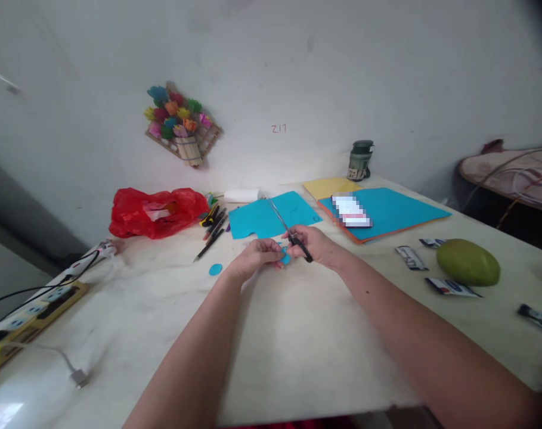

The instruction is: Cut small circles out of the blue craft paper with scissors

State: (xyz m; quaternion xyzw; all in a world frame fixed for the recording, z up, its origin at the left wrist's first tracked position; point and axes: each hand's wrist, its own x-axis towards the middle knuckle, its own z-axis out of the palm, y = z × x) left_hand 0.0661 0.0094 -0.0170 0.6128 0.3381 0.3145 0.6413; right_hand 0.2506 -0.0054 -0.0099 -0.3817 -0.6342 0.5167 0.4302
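With the left grip (259, 257) pinching the small blue paper piece (285, 257) over the worktop (275, 351) and the right grip (314, 243) wrapped around the scissors (291, 234), a slipping pinch may misalign the cut or cause injury.

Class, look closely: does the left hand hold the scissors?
No, the scissors are in the right hand; the left hand pinches a blue piece.
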